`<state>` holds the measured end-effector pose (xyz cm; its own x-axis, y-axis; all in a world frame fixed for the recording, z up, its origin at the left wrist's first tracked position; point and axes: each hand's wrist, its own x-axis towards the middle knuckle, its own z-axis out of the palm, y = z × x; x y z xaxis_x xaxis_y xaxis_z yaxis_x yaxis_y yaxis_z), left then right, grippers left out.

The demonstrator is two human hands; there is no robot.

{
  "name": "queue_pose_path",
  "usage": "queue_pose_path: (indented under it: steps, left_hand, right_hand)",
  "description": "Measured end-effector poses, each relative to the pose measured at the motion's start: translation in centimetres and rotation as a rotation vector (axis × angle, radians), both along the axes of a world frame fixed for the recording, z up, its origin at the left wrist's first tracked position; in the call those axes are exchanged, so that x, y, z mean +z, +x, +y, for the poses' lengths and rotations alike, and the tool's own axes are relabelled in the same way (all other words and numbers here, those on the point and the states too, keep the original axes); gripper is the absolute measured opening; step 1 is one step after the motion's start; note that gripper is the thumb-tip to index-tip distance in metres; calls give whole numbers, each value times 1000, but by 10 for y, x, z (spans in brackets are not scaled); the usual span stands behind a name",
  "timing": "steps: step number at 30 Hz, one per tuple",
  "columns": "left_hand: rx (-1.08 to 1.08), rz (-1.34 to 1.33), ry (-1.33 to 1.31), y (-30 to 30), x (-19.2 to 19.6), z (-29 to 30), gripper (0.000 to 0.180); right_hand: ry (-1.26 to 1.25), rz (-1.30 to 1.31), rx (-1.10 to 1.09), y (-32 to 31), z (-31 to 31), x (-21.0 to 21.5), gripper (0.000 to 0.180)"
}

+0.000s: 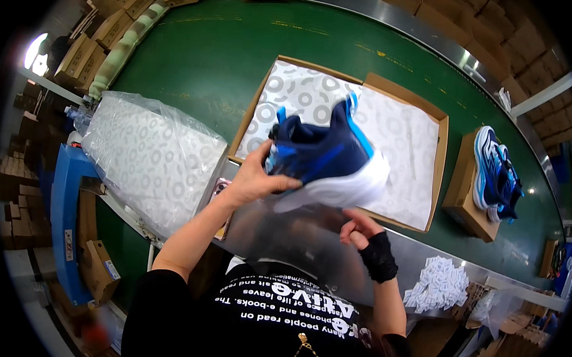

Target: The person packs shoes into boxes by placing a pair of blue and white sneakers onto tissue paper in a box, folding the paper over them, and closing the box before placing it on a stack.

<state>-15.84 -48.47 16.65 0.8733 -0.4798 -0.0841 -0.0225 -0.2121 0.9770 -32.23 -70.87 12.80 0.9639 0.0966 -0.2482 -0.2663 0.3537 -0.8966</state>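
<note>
A dark blue sneaker (328, 151) with a white sole and light blue trim is held up, tilted and partly blurred. My left hand (260, 177) grips it at its left end, thumb along the near side; whether a second shoe is behind it I cannot tell. Beneath is an open cardboard shoebox (438, 166) lined with patterned white tissue paper (399, 145). My right hand (363, 231), with a black wrist wrap (379, 258), is just below the sole, index finger stretched and other fingers partly curled, apart from the shoe. Nothing shows in it.
Blue and white sneakers (498, 172) rest on a closed cardboard box (462, 192) at the right. A plastic-covered stack of patterned tissue (153, 160) lies left. Small white packets (438, 284) are heaped at the near right. Shoeboxes (83, 61) line the far left of the green table (228, 32).
</note>
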Motion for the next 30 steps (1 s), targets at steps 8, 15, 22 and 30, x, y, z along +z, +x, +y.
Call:
queue_pose_path:
  steps: [8, 15, 22, 30]
  left_hand:
    - [227, 556, -279, 91, -81, -63, 63]
    - [-221, 684, 131, 60, -103, -107, 56]
    - [338, 111, -88, 60, -63, -40, 60]
    - [127, -142, 351, 57, -134, -27, 49]
  right_hand:
    - [-139, 261, 15, -24, 6, -37, 38]
    - [205, 312, -718, 10, -12, -69, 29]
    - [-1396, -285, -593, 46, -29, -65, 42]
    - [-1966, -327, -282, 60, -4, -85, 64]
